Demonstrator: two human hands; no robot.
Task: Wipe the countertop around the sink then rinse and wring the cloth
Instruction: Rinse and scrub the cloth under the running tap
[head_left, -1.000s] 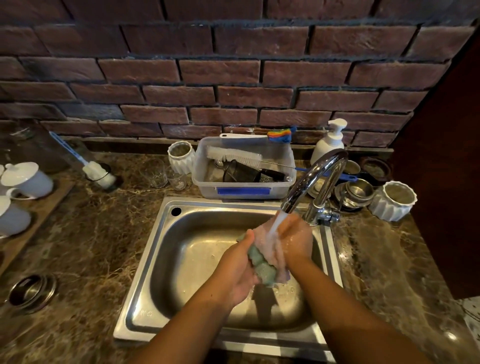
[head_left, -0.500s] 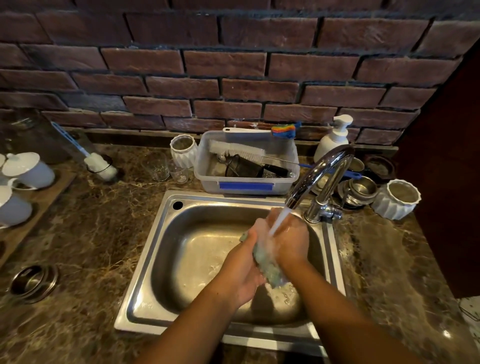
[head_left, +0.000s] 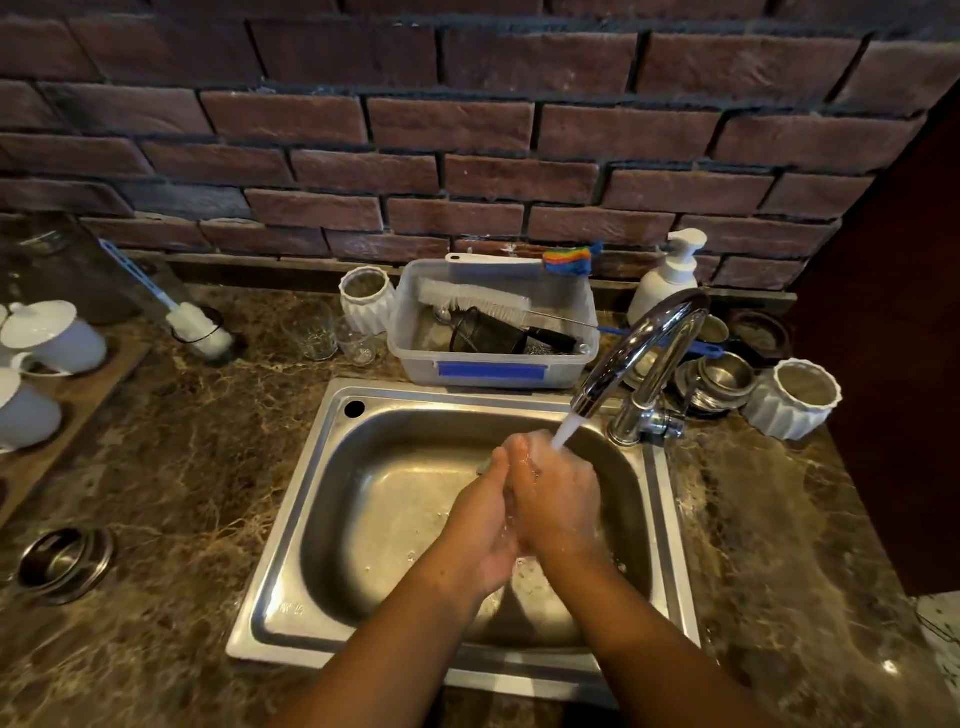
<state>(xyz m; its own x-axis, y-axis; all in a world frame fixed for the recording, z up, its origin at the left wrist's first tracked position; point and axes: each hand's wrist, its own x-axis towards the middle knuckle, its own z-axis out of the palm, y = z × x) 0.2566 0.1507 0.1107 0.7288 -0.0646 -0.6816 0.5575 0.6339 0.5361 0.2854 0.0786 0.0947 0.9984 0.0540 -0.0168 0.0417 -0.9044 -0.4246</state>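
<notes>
Rinsing looks underway: left hand (head_left: 485, 525) and right hand (head_left: 558, 499) press together under the tap (head_left: 639, 353) stream, cloth (head_left: 483, 469) barely visible between them; wringing remains

Dim, warm light. Bright glare on tap (head_left: 636, 358) spout and sink (head_left: 291, 525) rim; small highlights on countertop (head_left: 779, 545) at right. Hands cast shadow into basin. Wide-angle bending curves the brick wall (head_left: 467, 130); corners dark, soft.
</notes>
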